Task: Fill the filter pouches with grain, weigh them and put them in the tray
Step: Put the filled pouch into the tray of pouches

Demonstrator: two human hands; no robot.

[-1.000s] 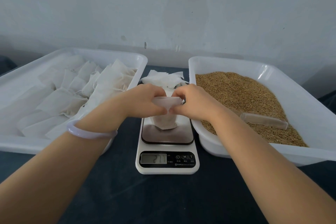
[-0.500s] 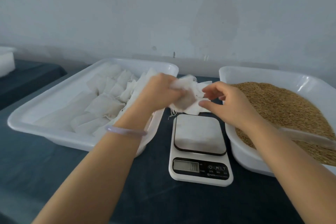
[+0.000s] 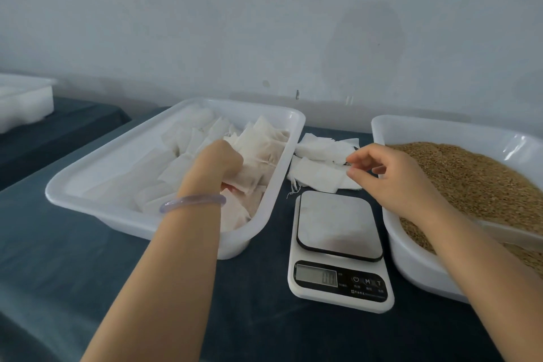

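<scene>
White tray [image 3: 117,156]: left hand [image 3: 217,161] curled among filled pouches [image 3: 264,141], grip hidden | right hand [image 3: 390,176] loosely curled over empty pouches [image 3: 320,150], grip unclear | scale [image 3: 338,223] between tray and grain [image 3: 470,179].

- Our left hand [image 3: 219,161]: arm extended forward, knuckles up, fingers curled under and hidden from us.
- Our right hand [image 3: 393,182]: fingers loosely bent, thumb and forefinger apart.

Pouch tray [image 3: 123,220], grain tray [image 3: 417,267] flank scale [image 3: 338,223] (2 narrow gaps).
</scene>
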